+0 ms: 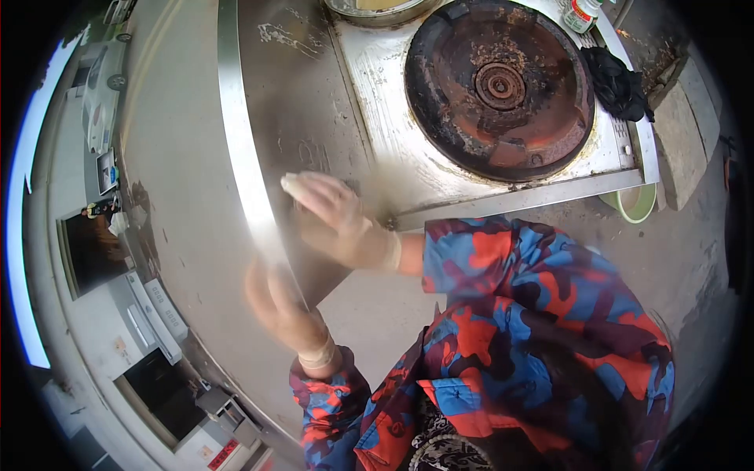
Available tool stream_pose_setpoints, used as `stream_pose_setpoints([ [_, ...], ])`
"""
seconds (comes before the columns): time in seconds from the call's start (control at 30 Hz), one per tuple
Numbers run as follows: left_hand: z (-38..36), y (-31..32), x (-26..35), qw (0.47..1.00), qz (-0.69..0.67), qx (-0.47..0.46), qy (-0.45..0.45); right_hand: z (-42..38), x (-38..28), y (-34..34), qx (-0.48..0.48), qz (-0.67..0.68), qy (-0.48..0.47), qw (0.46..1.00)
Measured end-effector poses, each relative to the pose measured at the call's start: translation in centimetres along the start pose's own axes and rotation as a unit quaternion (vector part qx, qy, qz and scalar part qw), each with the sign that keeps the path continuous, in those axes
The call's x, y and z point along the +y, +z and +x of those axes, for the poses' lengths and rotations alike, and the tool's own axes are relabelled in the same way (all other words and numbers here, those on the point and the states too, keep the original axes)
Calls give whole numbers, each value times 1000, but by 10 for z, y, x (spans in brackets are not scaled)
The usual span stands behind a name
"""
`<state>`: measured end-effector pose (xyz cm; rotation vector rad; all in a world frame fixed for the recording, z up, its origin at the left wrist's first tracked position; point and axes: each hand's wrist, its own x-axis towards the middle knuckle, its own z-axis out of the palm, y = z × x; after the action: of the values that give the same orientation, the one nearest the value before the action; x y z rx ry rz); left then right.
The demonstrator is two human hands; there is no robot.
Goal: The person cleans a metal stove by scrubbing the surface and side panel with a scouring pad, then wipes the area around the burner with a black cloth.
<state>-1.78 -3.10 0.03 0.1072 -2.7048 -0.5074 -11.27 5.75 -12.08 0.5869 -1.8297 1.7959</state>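
Note:
My right hand (338, 224), in a thin see-through glove, is over the dull grey metal worktop (302, 102). Its fingers stretch out toward the raised bright metal rim (243, 133), with loose whitish glove at the tips. A pale blur (393, 184) shows beyond this hand, near the griddle stand's corner; its kind is not clear. My left hand (287, 310), gloved likewise, is right at the near end of the rim, its fingers smeared by motion. A round, rust-brown griddle plate (503, 86) sits on the stained metal stand (385, 94) beyond my right arm.
A round metal pan (381, 14) stands at the top. A white bottle (581, 16) and a crumpled black cloth-like bundle (616, 82) lie beside the griddle. Below the stand's edge is a green tub (635, 202). A road with parked cars (102, 94) runs past the rim.

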Motion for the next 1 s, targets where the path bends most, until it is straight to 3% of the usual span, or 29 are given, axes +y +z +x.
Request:
stream_pose_setpoints([
  [0.03,-1,3,5,991,-110,11,-74,-3,-10,-4,3,0,1,1000],
  [0.1,-1,4,-9,993,48,12,110,4,-22,-13,-24,24,14,999],
  [0.2,-4,9,-14,994,18,46,101,105,55,-2,90,19,-7,996],
  [0.3,-2,4,-9,986,103,26,126,185,124,-3,135,51,151,978],
  [0.37,-2,3,-6,983,118,37,139,185,136,4,141,-33,227,963],
  [0.43,1,8,-5,978,127,51,156,131,73,-8,88,22,97,991],
  [0.5,-3,11,-3,989,76,86,89,49,-1,-8,-10,-13,-7,1000],
  [0.53,-4,9,-4,989,78,83,92,18,-31,-23,-87,38,-49,994],
  [0.6,-3,9,-8,985,89,83,126,28,-14,-15,-78,37,-65,994],
  [0.67,-3,6,-9,982,115,69,133,70,19,-5,0,-12,-66,998],
  [0.73,-3,12,-9,978,110,97,150,165,106,-5,96,19,-28,995],
  [0.77,-3,9,-5,980,123,74,139,205,150,-8,100,35,69,992],
  [0.8,-2,7,-6,979,125,78,144,233,177,-10,111,5,169,979],
  [0.83,0,7,-8,980,109,63,151,239,194,-4,117,6,159,980],
  [0.87,-2,3,-9,983,95,40,155,242,191,-5,122,-3,213,969],
  [0.9,-3,-1,-7,999,2,6,36,240,186,-5,124,-14,269,955],
  [0.93,-3,-6,-5,992,-88,-5,-86,218,177,-2,123,13,193,973],
  [1.0,30,-29,21,970,-105,-179,-125,155,93,-20,55,73,75,993],
])
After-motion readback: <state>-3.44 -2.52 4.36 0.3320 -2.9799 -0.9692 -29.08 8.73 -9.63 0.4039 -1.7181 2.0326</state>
